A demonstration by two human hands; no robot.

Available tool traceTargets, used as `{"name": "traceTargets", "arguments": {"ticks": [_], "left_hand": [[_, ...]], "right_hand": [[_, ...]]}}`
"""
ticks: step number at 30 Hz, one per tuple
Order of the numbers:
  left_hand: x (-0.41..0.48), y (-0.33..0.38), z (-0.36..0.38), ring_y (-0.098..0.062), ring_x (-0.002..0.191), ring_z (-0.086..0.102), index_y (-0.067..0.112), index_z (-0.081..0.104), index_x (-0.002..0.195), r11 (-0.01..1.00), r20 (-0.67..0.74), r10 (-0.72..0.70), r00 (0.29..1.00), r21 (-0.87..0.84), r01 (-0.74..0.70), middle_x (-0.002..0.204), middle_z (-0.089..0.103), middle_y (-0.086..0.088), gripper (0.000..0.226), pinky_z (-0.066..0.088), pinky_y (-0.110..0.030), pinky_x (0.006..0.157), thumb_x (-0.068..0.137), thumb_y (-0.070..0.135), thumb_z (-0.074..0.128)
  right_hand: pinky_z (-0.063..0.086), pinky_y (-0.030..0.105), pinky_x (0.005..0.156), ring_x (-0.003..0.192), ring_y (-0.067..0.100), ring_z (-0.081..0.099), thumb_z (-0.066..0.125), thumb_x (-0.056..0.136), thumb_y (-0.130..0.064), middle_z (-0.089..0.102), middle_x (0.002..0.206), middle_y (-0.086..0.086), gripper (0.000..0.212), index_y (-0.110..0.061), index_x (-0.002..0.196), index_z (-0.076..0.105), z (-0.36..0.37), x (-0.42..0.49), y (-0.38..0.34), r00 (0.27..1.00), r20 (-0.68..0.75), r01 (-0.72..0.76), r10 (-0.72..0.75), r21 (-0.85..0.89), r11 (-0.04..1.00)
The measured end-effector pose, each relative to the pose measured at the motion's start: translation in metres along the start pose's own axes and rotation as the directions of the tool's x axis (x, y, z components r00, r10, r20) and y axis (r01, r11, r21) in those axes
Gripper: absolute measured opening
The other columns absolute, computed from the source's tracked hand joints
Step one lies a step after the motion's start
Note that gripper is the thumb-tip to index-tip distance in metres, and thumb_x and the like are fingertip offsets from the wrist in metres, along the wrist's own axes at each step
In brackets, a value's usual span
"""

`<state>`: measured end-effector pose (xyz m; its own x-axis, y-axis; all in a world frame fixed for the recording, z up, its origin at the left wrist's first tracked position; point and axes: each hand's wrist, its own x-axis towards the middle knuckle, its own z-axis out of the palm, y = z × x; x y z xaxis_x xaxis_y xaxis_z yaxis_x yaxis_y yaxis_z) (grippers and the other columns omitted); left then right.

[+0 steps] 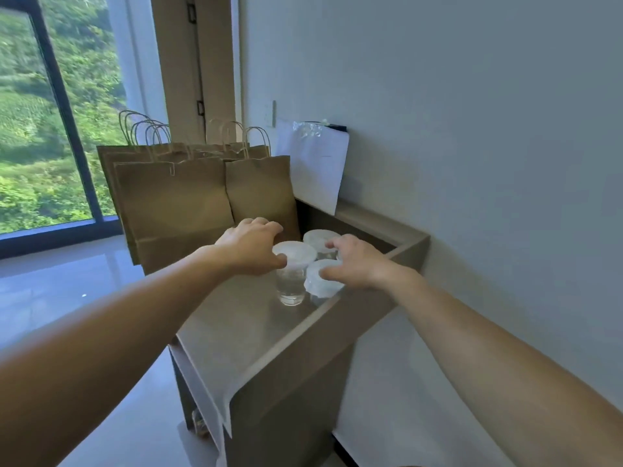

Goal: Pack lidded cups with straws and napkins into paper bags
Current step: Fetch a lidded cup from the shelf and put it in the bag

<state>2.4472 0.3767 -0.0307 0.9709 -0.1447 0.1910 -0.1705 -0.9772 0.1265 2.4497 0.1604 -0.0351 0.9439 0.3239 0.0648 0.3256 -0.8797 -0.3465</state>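
Two cups (290, 286) before the paper bags (175, 203) are being reached, likely for bagging: left hand (251, 246) clasping the left lid (298, 252), right hand (359, 262) covering the near lid (320, 288) with half-curled fingers (333, 245), grip unclear.

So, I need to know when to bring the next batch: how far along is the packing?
Done: three cups have lids on. In hand: the left hand and right hand are at the two nearest lids, grip unclear. Left: the paper bags stand behind, insides hidden; no straws or napkins in view.
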Motion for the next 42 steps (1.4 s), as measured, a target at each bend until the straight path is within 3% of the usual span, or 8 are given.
{"name": "traceTargets", "arguments": {"ticks": [2,7,11,16,21,32,37,42], "left_hand": [[0.001,-0.022,0.005,-0.024,0.139,0.033,0.025,0.036,0.148,1.000,0.022,-0.027,0.999,-0.012,0.027,0.151,0.039,0.000,0.072,0.036,-0.042,0.107,0.085,0.051,0.059],[0.005,-0.063,0.017,-0.022,0.139,0.031,0.026,0.034,0.149,0.997,0.065,-0.065,0.996,-0.026,0.067,0.151,0.037,0.002,0.071,0.035,-0.040,0.108,0.085,0.049,0.058],[0.009,-0.081,0.022,-0.022,0.140,0.029,0.026,0.033,0.149,0.996,0.085,-0.079,0.993,-0.026,0.081,0.152,0.035,0.002,0.071,0.034,-0.038,0.107,0.086,0.046,0.057],[0.014,-0.092,0.027,-0.022,0.141,0.029,0.025,0.032,0.150,0.997,0.093,-0.057,0.994,-0.049,0.062,0.152,0.035,0.001,0.070,0.033,-0.038,0.107,0.086,0.044,0.055],[0.016,-0.093,0.033,-0.023,0.140,0.030,0.025,0.031,0.150,0.996,0.099,-0.043,0.994,-0.070,0.050,0.152,0.036,0.000,0.071,0.034,-0.040,0.107,0.086,0.046,0.056],[0.026,-0.036,-0.014,-0.024,0.139,0.033,0.025,0.035,0.149,0.993,-0.025,0.060,0.998,-0.098,-0.062,0.151,0.039,0.000,0.068,0.038,-0.043,0.107,0.088,0.047,0.057],[0.030,0.031,-0.030,-0.026,0.128,0.043,0.023,0.043,0.141,0.972,-0.059,0.202,0.978,-0.112,-0.208,0.140,0.048,-0.004,0.060,0.042,-0.042,0.100,0.087,0.044,0.059],[0.024,0.127,-0.028,-0.027,0.131,0.041,0.023,0.041,0.144,0.908,-0.076,0.379,0.922,-0.163,-0.387,0.143,0.046,-0.003,0.064,0.042,-0.042,0.100,0.087,0.047,0.058]], "right_hand": [[0.045,0.033,0.077,0.110,0.024,0.055,0.071,0.079,-0.039,0.056,0.127,0.003,0.052,-0.018,0.124,0.055,0.011,0.024,-0.013,0.999,0.034,0.036,-0.035,-0.024,0.999],[0.036,0.038,0.109,0.141,0.023,0.033,0.078,0.070,-0.051,0.028,0.156,-0.001,0.102,-0.026,0.153,0.025,0.033,0.080,-0.031,0.984,0.168,0.077,-0.059,-0.105,0.991],[0.040,0.039,0.108,0.142,0.024,0.032,0.082,0.062,-0.056,0.021,0.159,-0.003,0.116,-0.031,0.155,0.017,0.042,0.114,-0.036,0.966,0.251,0.114,-0.054,-0.229,0.967],[0.046,0.046,0.102,0.135,0.031,0.037,0.084,0.056,-0.055,0.034,0.150,-0.003,0.119,-0.041,0.153,0.017,0.050,0.138,-0.033,0.943,0.332,0.064,0.035,-0.284,0.957],[0.046,0.037,0.095,0.121,0.024,0.044,0.081,0.056,-0.047,0.045,0.129,-0.001,0.107,-0.035,0.149,0.029,0.060,0.139,-0.037,0.966,0.254,0.127,-0.051,-0.293,0.948],[0.044,0.036,0.097,0.122,0.021,0.045,0.082,0.059,-0.044,0.045,0.133,0.001,0.097,-0.029,0.144,0.038,-0.049,0.072,-0.045,0.975,-0.134,0.150,-0.176,-0.183,0.972],[0.039,0.031,0.089,0.124,0.021,0.045,0.082,0.059,-0.045,0.046,0.136,0.002,0.097,-0.030,0.145,0.039,-0.098,0.002,-0.014,0.958,-0.269,0.030,-0.096,-0.237,0.971],[0.041,0.033,0.087,0.122,0.019,0.044,0.073,0.052,-0.055,0.044,0.133,-0.003,0.101,-0.034,0.144,0.037,-0.123,-0.091,0.035,0.942,-0.315,-0.182,0.112,-0.202,0.962]]}}
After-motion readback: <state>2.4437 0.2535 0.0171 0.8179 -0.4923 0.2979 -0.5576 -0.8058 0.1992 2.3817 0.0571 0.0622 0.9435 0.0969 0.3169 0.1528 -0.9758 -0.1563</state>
